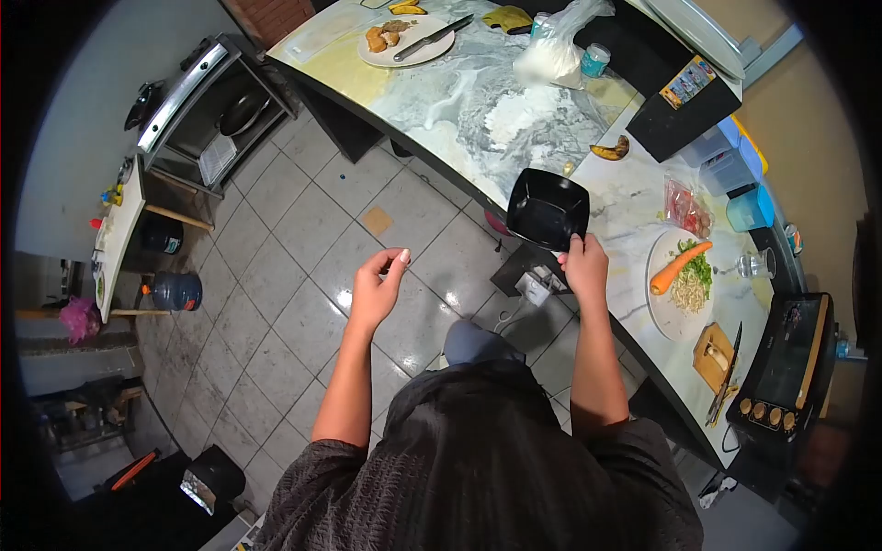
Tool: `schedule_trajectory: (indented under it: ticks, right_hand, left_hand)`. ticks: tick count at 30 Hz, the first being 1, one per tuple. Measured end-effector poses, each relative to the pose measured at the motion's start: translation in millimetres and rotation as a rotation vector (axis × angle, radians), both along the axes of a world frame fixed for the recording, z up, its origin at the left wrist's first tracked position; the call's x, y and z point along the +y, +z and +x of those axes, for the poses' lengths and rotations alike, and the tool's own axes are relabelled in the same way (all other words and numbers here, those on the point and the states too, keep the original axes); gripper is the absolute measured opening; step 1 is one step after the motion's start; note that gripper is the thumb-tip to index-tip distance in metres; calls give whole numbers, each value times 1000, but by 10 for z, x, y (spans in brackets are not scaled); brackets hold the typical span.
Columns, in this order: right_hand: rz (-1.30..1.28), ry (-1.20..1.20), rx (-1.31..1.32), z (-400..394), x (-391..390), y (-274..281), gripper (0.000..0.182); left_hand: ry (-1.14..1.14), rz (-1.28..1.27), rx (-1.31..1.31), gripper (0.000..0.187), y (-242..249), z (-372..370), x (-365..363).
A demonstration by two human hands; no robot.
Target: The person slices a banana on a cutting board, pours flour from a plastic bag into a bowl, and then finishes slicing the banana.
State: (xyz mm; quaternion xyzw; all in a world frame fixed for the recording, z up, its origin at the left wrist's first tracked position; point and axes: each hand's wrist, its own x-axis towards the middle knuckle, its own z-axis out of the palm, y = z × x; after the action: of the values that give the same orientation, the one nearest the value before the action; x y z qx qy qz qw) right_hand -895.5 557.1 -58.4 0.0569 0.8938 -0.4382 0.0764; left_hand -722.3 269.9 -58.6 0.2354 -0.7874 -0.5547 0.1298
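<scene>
My right hand (585,266) grips the near edge of a square black bowl (548,209), which is tilted and appears empty at the counter's edge. My left hand (378,286) is over the floor, its thumb and fingertips drawn together; whether anything small is between them cannot be made out. Beyond the bowl, white powder (525,115) is spread on the marbled counter (441,138). To the right of my right hand, a white plate (658,312) holds a carrot (680,267), chopped greens and pale shreds.
A knife lies across a plate (367,53) of food at the back. Near the powder are a plastic bag (551,57), a jar (595,61) and a banana (610,150). A toaster oven (785,354), cutting board (713,356) and knife (731,372) are at right.
</scene>
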Motion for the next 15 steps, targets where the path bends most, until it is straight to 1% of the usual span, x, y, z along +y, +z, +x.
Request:
schedule_trajectory:
  ticks: [1, 2, 5, 7, 8, 10, 12, 13, 15]
  right_hand:
    - [-2, 3, -21, -16, -83, 36, 31]
    - [-1, 26, 31, -67, -135, -25, 31]
    - [3, 29, 44, -247, -346, -82, 31]
    - [-64, 1, -4, -385, -522, -88, 34]
    - [-96, 9, 15, -490, -570, -190, 35]
    - [-132, 14, 36, -683, -660, -172, 36]
    - [275, -26, -17, -907, -678, 11, 37]
    - [266, -38, -29, -1045, -712, 170, 37]
    - [197, -105, 150, -1404, -778, 493, 37]
  left_hand:
    - [-17, 37, 9, 27, -7, -77, -20]
    - [-29, 36, -1, 27, -10, -160, -39]
    - [-136, 35, 15, 26, -14, -486, -108]
    - [-192, 61, 28, 26, -7, -742, -209]
    - [-206, 44, 11, 25, -3, -875, -279]
    - [-217, 41, 26, 24, -65, -1145, -425]
    - [-237, 31, 32, 23, -66, -1469, -575]
    - [-254, 20, 7, 23, -48, -1597, -645]
    - [-285, 4, -24, 22, -9, -1840, -765]
